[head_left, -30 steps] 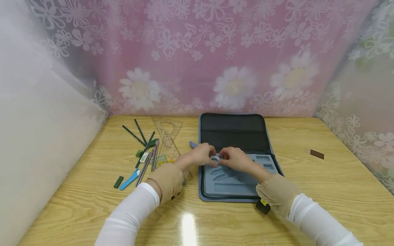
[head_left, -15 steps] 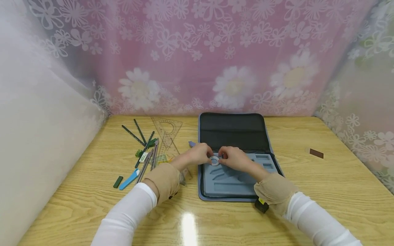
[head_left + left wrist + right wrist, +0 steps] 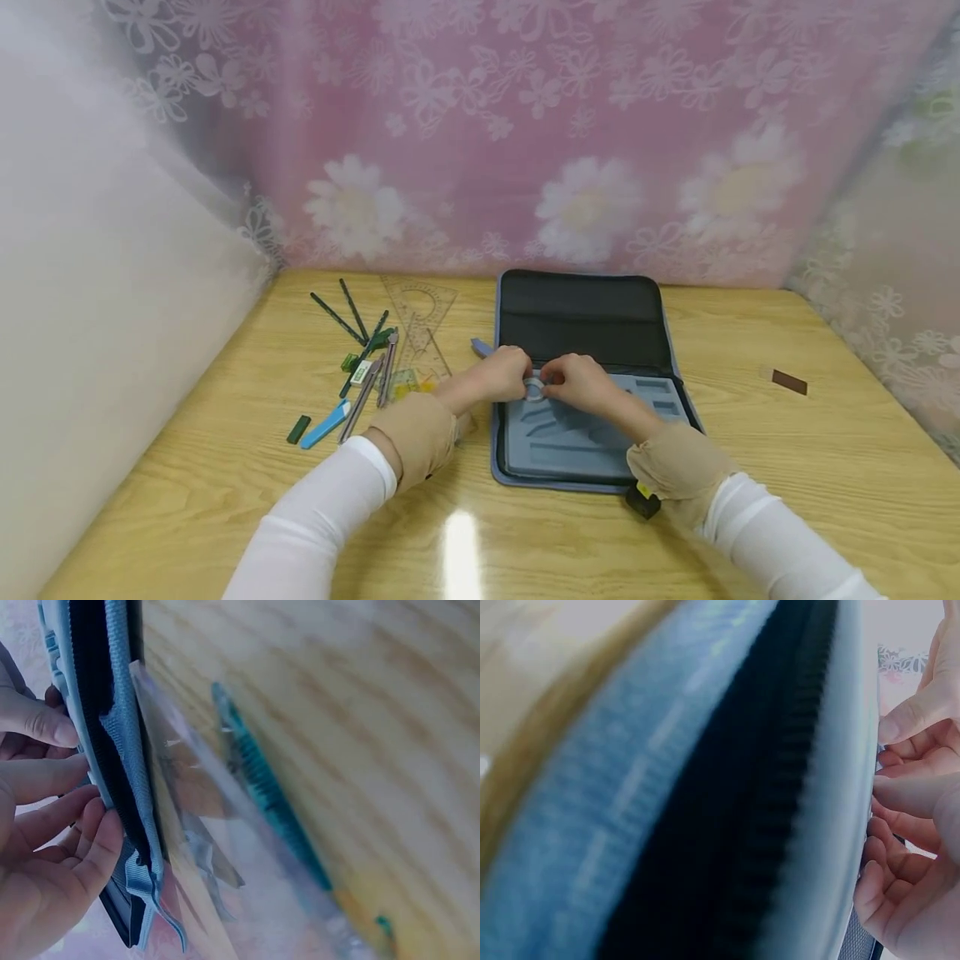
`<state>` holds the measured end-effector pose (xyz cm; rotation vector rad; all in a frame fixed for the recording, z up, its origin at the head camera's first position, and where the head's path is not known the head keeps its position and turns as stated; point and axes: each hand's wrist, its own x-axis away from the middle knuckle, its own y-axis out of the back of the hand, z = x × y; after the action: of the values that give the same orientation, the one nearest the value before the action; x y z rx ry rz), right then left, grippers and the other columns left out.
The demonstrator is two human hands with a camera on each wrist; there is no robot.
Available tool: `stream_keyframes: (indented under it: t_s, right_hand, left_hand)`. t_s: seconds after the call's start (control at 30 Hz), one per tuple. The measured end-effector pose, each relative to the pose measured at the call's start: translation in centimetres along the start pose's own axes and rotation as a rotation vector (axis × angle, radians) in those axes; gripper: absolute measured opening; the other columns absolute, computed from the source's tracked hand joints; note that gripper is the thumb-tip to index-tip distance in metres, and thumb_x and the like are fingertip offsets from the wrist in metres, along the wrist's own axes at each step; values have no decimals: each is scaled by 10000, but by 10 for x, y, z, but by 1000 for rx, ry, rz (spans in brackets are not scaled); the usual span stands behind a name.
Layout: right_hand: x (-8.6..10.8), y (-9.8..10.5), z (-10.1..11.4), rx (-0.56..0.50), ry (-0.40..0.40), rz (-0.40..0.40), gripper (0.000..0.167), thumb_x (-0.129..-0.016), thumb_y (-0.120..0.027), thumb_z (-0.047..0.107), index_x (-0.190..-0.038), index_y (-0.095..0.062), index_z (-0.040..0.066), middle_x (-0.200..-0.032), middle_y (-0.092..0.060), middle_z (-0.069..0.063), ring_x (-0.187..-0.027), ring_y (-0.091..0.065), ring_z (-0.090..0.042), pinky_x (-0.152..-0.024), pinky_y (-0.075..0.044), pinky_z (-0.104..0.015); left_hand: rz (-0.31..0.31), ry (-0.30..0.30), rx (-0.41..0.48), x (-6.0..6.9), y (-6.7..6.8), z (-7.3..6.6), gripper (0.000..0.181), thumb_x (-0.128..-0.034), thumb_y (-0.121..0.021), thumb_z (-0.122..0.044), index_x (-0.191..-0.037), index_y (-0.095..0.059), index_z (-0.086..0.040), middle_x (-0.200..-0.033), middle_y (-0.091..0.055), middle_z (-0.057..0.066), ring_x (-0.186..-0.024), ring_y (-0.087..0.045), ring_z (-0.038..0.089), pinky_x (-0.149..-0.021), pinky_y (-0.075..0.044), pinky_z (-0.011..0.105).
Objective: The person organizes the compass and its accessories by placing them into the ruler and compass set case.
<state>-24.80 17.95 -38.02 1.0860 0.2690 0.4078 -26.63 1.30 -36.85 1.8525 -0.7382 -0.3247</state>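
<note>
While reaching over the open case [image 3: 581, 329], pinched the white ring [image 3: 533, 397] from both sides: with the left hand [image 3: 504, 373], fingers curled in at its left edge, and with the right hand [image 3: 585, 385], fingertips bunched against its right. Found the ring at the upper-left corner of the grey-blue tray [image 3: 517, 454], just in front of the fold, with the two hands almost meeting around it. Could not tell its fit in the tray: had no sight of it past the tray's edge in both wrist views. Saw very little change from half a second ago: same corner, same hold, only a slight swing of the head view, shifting case and table together. Judged that as close adjusting at one spot rather than carrying, and took the work on the ring as unfinished, with neither hand withdrawn. Noted other tools loose on the table [image 3: 750, 500], left of the case: dark pencils [image 3: 338, 319], compasses [image 3: 362, 399], a set square [image 3: 442, 300], an eraser [image 3: 362, 372] and a blue cutter [image 3: 325, 426].
</note>
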Motion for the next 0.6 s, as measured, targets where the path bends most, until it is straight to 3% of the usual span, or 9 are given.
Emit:
stream_keyframes:
  t_s: [0.13, 0.33, 0.47, 0.6]
  right_hand:
    - [2, 0, -1, 13, 5, 17, 184, -848, -670, 124, -1005, -658, 29, -720, -554, -11, -561, -481, -125, -524, -393, -280]
    - [9, 4, -9, 55, 76, 1, 206, -864, -649, 126, -1038, -638, 16, -742, -526, -10, -591, -464, -128, -535, -387, -295]
    - [26, 16, -28, 61, 2, -70, 243, -875, -631, 136, -1078, -632, 3, -827, -590, -48, -678, -536, -158, -580, -437, -340]
    - [52, 35, -56, 27, -124, -96, 291, -899, -597, 154, -1108, -590, -49, -877, -621, -120, -700, -581, -200, -579, -462, -369]
  left_hand:
    - [-26, -6, -38, -1, -4, 1, 178, -820, -626, -25, -994, -661, -7, -957, -593, 86, -869, -521, 193, -679, -416, 248]
    - [-41, -38, -116, 0, -7, -1, 136, -862, -603, -85, -978, -641, -25, -901, -550, 64, -809, -501, 173, -674, -414, 251]
    - [-112, 9, -77, 10, 0, 10, 181, -886, -609, -139, -1008, -653, -12, -958, -593, 90, -853, -552, 190, -718, -454, 270]
    - [-238, 133, 15, 26, 13, 36, 125, -893, -589, -112, -906, -647, -2, -897, -628, 111, -755, -572, 203, -683, -476, 312]
